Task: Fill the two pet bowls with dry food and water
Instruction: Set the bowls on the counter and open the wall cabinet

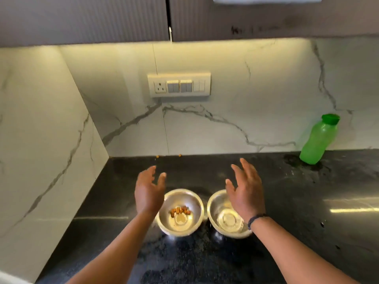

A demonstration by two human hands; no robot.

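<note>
Both hands are empty, fingers spread and loosely curved, palms turned toward each other above the bowls. The left hand [149,191] hangs over the far left rim of the left bowl [180,212], and the right hand [245,191] covers the far right part of the right bowl [226,215]; whether either hand touches a rim cannot be told. A dark band [256,220] circles the right wrist.

The two round metal bowls stand just beside each other on the black countertop [307,201], close to the person. The left one holds a small cluster of brown kibble [180,210] toward its far side, with much of the bottom bare. The right one looks shiny inside; whether there is water in it cannot be told.

Two stray kibble pieces [168,155] lie at the foot of the marble backsplash [225,89]. Well apart to the right, a green bottle [319,140] with a green cap stands by the wall. A switch panel [179,85] sits on the backsplash above.
</note>
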